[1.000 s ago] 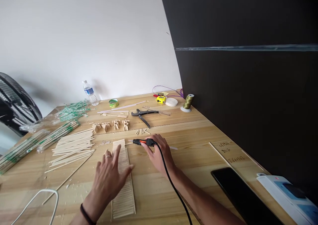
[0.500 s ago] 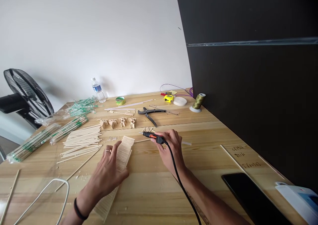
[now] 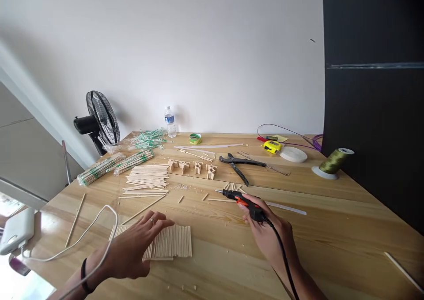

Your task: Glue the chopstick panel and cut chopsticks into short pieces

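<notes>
A flat mat of wooden sticks (image 3: 177, 241), laid side by side, rests crosswise on the near part of the table. My left hand (image 3: 135, 247) is over its left part, thumb toward the near edge and fingers bent but apart; whether they touch the sticks is hard to see. In my right hand (image 3: 270, 227) is a slim black and orange hot glue gun (image 3: 243, 199) with a cord, its metal tip pointing left above the table. Near the tip lie short cut sticks (image 3: 232, 187). Behind them stand several small stick-built blocks (image 3: 198, 167).
Loose sticks (image 3: 147, 175) and bagged sticks (image 3: 101, 168) lie at left, near a white cable (image 3: 114, 223) and fan (image 3: 102, 117). Black cutters (image 3: 240, 161), a yellow tape measure (image 3: 272, 147), green tape (image 3: 195, 138), a water bottle (image 3: 170, 122) and a thread spool (image 3: 336, 162) are farther back.
The view has swung left. The stick mat has turned from slanting to lying crosswise, with my left hand now over its left part. My right hand still holds the hot glue gun.
</notes>
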